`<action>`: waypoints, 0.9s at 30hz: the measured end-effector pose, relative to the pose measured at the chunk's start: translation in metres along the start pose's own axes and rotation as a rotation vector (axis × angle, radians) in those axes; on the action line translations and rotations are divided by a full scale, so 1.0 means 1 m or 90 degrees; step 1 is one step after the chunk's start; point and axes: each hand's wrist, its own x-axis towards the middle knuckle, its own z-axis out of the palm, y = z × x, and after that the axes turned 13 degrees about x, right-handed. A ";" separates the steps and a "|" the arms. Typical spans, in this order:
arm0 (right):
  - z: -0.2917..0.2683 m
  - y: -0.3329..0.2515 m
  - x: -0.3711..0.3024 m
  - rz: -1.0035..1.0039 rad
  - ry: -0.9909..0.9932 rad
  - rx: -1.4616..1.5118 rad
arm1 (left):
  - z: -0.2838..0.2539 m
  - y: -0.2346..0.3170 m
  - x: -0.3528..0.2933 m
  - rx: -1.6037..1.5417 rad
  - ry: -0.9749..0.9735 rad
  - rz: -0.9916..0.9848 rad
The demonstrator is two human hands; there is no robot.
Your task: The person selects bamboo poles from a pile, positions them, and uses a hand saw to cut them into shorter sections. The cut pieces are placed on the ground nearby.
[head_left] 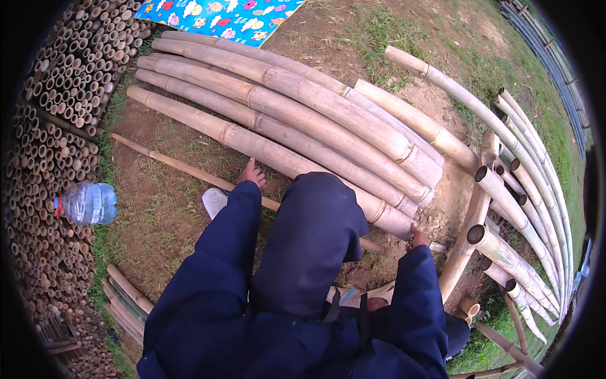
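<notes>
Lying across the bare dirt is a stack of long, thick, tan bamboo poles (297,120), and the person in dark blue sleeves and trousers is crouching right against its near side. Beyond the stack's far end a bright blue patterned cloth (218,14) is spreading over the ground, and off its right end a rack of thinner cut bamboo tubes (517,208) is fanning out. To the left of the stack, walls of stacked bamboo ends (57,126) are rising, with a clear plastic water bottle (88,203) lying against them. The left hand (251,173) is resting on the nearest pole of the stack, fingers lying flat rather than wrapped, just above a thin bamboo stick (189,170) running alongside. The right hand (416,238) is touching the cut end of that same pole; I cannot tell how far it is closing. Judging by this, the person is bracing to shift that pole, which calls for firmer grips.
</notes>
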 end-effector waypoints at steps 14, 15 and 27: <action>0.001 0.011 -0.005 0.011 -0.089 0.068 | -0.049 0.013 0.086 -0.047 -0.084 -0.022; 0.010 0.012 0.002 -0.011 -0.173 0.148 | -0.089 0.043 0.129 -0.041 -0.166 0.010; -0.088 -0.093 -0.080 -0.357 -0.101 -0.120 | 0.063 0.084 -0.162 0.185 -0.450 0.212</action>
